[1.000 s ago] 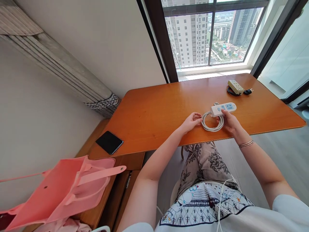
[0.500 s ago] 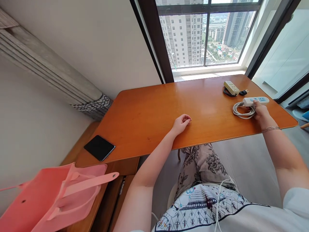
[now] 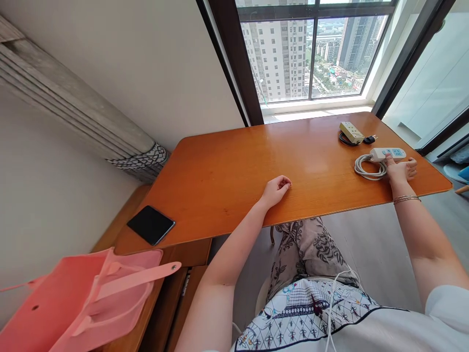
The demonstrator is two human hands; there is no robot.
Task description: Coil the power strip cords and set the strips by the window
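My right hand (image 3: 400,170) is at the right end of the brown table (image 3: 227,166), its thumb touching the near edge of a white power strip (image 3: 388,154) and its other fingers curled apart from it. A coiled white cord (image 3: 369,168) lies to the left of that hand. Behind the white strip sits a beige power strip (image 3: 351,132) with a black cord and plug (image 3: 370,140). My left hand (image 3: 277,190) rests near the front edge at the middle, fingers loosely curled in, with nothing visible in them.
A black tablet (image 3: 151,225) lies at the table's left corner. Below it, a pink bag-like container (image 3: 73,298) with a strap stands beside wooden drawers. A window (image 3: 311,58) is behind the table, and a tied grey curtain (image 3: 91,117) hangs at the left.
My right hand's fingers have come out from the white power strip to its right side, while the thumb stays at it. The strip has shifted very slightly. My left hand is nearly still.
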